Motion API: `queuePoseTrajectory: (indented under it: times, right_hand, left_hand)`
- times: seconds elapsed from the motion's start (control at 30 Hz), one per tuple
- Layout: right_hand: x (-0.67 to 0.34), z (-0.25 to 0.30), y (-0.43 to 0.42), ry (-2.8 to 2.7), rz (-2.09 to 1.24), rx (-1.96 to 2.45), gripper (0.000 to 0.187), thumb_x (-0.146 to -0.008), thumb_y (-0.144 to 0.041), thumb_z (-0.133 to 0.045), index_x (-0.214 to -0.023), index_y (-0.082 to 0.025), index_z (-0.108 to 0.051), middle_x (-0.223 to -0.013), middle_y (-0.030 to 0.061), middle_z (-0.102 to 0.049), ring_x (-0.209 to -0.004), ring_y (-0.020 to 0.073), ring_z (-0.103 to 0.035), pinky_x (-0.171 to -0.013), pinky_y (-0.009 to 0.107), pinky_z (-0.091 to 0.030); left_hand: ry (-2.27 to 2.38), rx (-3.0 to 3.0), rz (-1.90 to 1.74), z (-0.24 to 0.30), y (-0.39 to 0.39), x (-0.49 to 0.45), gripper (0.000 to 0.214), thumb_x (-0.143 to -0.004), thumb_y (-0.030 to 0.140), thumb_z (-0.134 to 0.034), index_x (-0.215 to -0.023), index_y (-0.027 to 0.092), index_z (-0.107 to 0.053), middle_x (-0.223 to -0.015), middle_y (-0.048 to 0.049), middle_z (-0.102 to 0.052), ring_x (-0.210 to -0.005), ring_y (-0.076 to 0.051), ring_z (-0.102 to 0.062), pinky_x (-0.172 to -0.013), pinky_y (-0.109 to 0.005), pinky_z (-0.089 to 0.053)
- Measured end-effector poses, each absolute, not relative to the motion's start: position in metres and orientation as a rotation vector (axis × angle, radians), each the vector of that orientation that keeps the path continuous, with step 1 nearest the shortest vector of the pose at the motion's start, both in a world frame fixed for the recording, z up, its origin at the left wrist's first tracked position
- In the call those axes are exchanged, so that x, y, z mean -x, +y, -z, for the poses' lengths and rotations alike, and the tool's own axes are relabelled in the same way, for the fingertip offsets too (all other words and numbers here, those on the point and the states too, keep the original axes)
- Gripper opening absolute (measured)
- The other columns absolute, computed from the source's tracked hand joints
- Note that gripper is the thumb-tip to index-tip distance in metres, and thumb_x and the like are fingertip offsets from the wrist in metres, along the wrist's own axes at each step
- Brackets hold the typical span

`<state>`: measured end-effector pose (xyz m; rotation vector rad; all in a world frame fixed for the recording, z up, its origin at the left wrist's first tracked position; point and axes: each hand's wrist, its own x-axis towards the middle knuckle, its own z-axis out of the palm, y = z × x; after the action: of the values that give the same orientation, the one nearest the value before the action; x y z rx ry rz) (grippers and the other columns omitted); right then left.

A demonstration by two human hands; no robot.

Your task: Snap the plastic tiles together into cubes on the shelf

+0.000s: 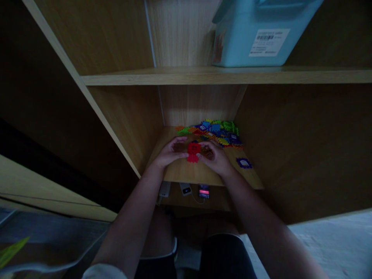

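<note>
My left hand point(171, 153) and my right hand point(216, 157) meet over a low wooden shelf point(180, 172). Both pinch red plastic interlocking pieces point(193, 152), the left from the left side, the right from the right. Just behind them lies a pile of colourful toothed plastic pieces point(216, 131) in blue, green, orange and yellow. A single purple piece point(244, 163) rests on the shelf to the right of my right hand.
A light blue plastic bin with a white label point(261, 35) stands on the upper shelf point(203, 75). Below the low shelf sit a white charger point(164, 190), a small device point(186, 190) and a phone with a lit screen point(204, 191). My knees are underneath.
</note>
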<state>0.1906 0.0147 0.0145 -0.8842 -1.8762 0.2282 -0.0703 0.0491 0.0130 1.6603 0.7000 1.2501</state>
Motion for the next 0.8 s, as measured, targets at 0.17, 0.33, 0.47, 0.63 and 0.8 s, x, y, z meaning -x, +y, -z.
queuePoseTrajectory:
  times: [0.17, 0.33, 0.47, 0.63, 0.8]
  right_hand:
    - [-0.1968, -0.0103, 0.0192, -1.972, -0.285, 0.873, 0.033, -0.092, -0.042, -0.077, -0.121, -0.030, -0.068, -0.117, 0.0062, -0.072, -0.111, 0.0274, -0.068, -0.097, 0.046, -0.056]
    - [-0.1975, -0.0068, 0.0226, -1.967, -0.316, 0.895, 0.032, -0.093, -0.045, -0.077, -0.119, -0.029, -0.069, -0.116, 0.0067, -0.072, -0.110, 0.0267, -0.068, -0.097, 0.046, -0.056]
    - [-0.1972, -0.0070, 0.0228, -1.974, -0.314, 0.894, 0.032, -0.093, -0.047, -0.076, -0.118, -0.027, -0.069, -0.116, 0.0075, -0.073, -0.109, 0.0266, -0.069, -0.098, 0.046, -0.056]
    - [-0.1971, -0.0073, 0.0218, -1.975, -0.332, 0.906, 0.034, -0.094, -0.049, -0.075, -0.120, -0.027, -0.069, -0.118, 0.0080, -0.073, -0.111, 0.0266, -0.069, -0.099, 0.046, -0.056]
    - [-0.1983, -0.0065, 0.0223, -1.989, -0.347, 0.905, 0.035, -0.094, -0.047, -0.075, -0.122, -0.026, -0.068, -0.118, 0.0081, -0.072, -0.111, 0.0258, -0.068, -0.099, 0.044, -0.056]
  left_hand:
    - [0.738, -1.763, -1.045, -0.0040, 0.0493, 0.0660, 0.080, -0.065, 0.034, -0.101, -0.138, 0.026, -0.069, -0.145, -0.0117, -0.065, -0.136, -0.031, -0.057, -0.120, -0.051, -0.039]
    - [0.691, -1.783, -1.033, -0.0022, 0.0503, 0.0647, 0.077, -0.068, 0.031, -0.099, -0.138, 0.026, -0.068, -0.147, -0.0114, -0.063, -0.135, -0.029, -0.058, -0.121, -0.050, -0.039]
    - [0.639, -1.760, -1.058, -0.0037, 0.0514, 0.0641, 0.070, -0.071, 0.028, -0.097, -0.136, 0.026, -0.069, -0.146, -0.0116, -0.064, -0.136, -0.028, -0.058, -0.118, -0.047, -0.044]
    - [0.623, -1.733, -1.080, -0.0032, 0.0519, 0.0633, 0.068, -0.073, 0.027, -0.096, -0.135, 0.026, -0.069, -0.142, -0.0113, -0.066, -0.134, -0.027, -0.059, -0.116, -0.046, -0.045]
    - [0.622, -1.716, -1.095, -0.0050, 0.0505, 0.0629, 0.065, -0.073, 0.028, -0.096, -0.133, 0.025, -0.070, -0.139, -0.0116, -0.067, -0.131, -0.026, -0.061, -0.115, -0.045, -0.046]
